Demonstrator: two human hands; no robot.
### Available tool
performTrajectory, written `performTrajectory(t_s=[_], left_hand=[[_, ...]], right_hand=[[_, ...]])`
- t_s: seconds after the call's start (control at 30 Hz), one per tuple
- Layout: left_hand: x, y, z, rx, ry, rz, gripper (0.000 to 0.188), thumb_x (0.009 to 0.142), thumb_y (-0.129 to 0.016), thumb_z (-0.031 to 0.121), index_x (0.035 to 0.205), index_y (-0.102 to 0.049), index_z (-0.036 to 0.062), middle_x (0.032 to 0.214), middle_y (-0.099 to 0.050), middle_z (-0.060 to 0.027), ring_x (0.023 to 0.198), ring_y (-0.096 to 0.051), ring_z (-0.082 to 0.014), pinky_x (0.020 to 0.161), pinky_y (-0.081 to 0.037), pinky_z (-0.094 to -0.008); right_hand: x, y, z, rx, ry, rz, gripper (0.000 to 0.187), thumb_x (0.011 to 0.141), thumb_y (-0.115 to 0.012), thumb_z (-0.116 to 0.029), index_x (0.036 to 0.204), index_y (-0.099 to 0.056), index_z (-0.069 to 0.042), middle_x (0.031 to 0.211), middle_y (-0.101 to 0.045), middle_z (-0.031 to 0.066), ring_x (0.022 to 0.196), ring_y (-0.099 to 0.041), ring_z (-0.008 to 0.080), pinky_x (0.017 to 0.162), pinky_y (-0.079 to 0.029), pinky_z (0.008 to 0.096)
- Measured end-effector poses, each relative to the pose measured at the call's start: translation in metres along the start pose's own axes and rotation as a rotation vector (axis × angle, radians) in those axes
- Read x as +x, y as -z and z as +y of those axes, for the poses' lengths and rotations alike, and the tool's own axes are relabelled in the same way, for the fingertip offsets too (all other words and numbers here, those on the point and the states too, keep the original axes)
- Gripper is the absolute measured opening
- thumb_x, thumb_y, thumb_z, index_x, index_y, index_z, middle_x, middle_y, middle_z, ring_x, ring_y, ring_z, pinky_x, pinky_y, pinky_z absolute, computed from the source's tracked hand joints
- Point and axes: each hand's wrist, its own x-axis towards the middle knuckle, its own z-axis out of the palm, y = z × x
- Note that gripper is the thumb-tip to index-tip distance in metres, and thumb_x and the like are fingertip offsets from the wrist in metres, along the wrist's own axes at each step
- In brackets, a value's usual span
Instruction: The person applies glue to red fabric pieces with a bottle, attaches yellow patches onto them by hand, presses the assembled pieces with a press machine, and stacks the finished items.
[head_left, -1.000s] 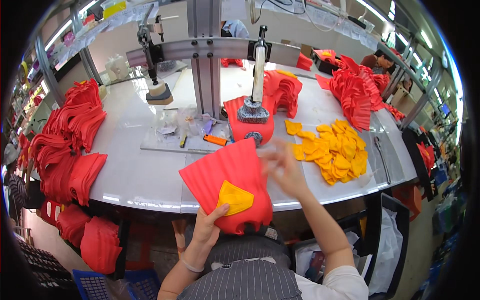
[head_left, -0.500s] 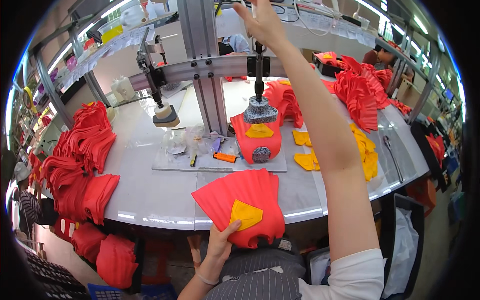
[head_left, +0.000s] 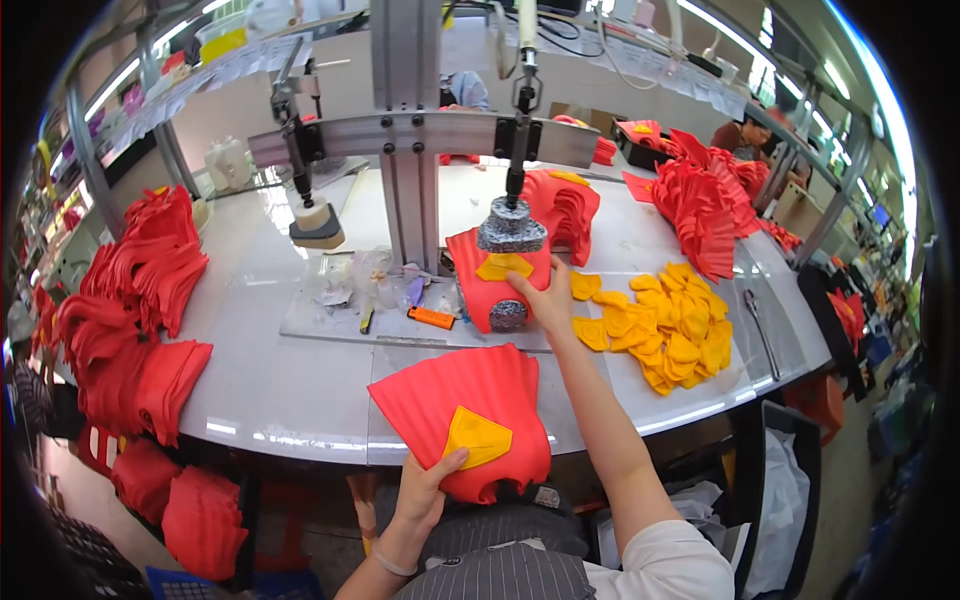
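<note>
the left hand holds the near red piece by its lower left edge, thumb on top against the yellow patch, fingers out of sight beneath. the right hand reaches forward with thumb and fingers at the right side of the far red piece, next to its yellow badge; whether the fingers pinch it or only rest there, i cannot tell.

both red pieces look light and soft, springy like thin foam, so they should bend easily and crease if squeezed hard. a flat pinch at a side edge seems the best hold, clear of the yellow shapes, which look thin and could slide if not stuck down (that i cannot judge from here).

the near piece hangs over the table's front edge, bright red, ribbed, fanning wide at the top left, its lower rim scalloped. its patch is a yellow shape with angled corners, lying a little askew. the far piece curves over a support, with a speckled grey oval showing at its near end, and the press head hangs just above the badge. to the right lies a loose yellow pile; to the left, red stacks.
</note>
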Motion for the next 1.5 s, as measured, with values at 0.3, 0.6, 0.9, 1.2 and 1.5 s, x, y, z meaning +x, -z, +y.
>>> performTrajectory(t_s=[0.3, 0.6, 0.9, 1.2, 1.5], left_hand=[[0.001, 0.003, 0.017, -0.049, 0.100, -0.038, 0.052, 0.081, -0.069, 0.002, 0.128, -0.050, 0.0016, 0.124, -0.059, -0.0101, 0.116, -0.056, -0.0221, 0.102, -0.043, -0.0371], [0.011, 0.002, 0.044, -0.131, 0.087, -0.073, 0.053, 0.082, -0.066, 0.004, 0.132, -0.048, 0.0035, 0.127, -0.057, -0.0105, 0.119, -0.054, -0.0254, 0.104, -0.041, -0.0410], [0.013, 0.003, 0.045, -0.079, 0.063, -0.016, 0.055, 0.081, -0.066, 0.004, 0.132, -0.047, 0.0026, 0.128, -0.057, -0.0112, 0.119, -0.054, -0.0259, 0.104, -0.042, -0.0405], [0.082, -0.040, 0.061, -0.030, 0.178, -0.086, 0.056, 0.083, -0.069, 0.008, 0.132, -0.044, 0.0026, 0.124, -0.058, -0.0103, 0.116, -0.056, -0.0235, 0.100, -0.045, -0.0386], [0.234, -0.071, 0.057, 0.694, -0.264, -0.165, 0.053, 0.076, -0.079, 0.023, 0.119, -0.056, 0.0013, 0.109, -0.065, -0.0069, 0.096, -0.063, -0.0142, 0.084, -0.051, -0.0303]], right_hand=[[-0.047, 0.086, -0.034, 0.784, -0.199, 0.149, 0.062, 0.084, -0.070, -0.005, 0.134, -0.035, 0.000, 0.120, -0.057, 0.0133, 0.104, -0.060, 0.0185, 0.088, -0.051, 0.0301], [0.150, 0.113, 0.021, 0.955, -0.245, 0.187, 0.044, 0.085, -0.071, -0.015, 0.123, -0.054, -0.002, 0.104, -0.064, 0.0062, 0.079, -0.063, 0.0134, 0.063, -0.052, 0.0250], [0.225, 0.060, 0.056, -0.469, -0.185, 0.361, 0.052, 0.086, -0.066, -0.043, 0.109, -0.062, 0.003, 0.097, -0.064, 0.0119, 0.089, -0.063, 0.0307, 0.079, -0.049, 0.0419], [0.027, 0.125, -0.034, 0.175, -0.402, -0.724, 0.044, 0.093, -0.053, -0.047, 0.101, -0.059, -0.004, 0.090, -0.066, 0.0101, 0.071, -0.064, 0.0164, 0.053, -0.048, 0.0298], [0.000, 0.088, -0.020, 0.568, -0.379, -0.541, 0.061, 0.084, -0.073, -0.020, 0.131, -0.039, 0.000, 0.083, -0.062, 0.0035, 0.064, -0.060, 0.0100, 0.050, -0.046, 0.0231]])
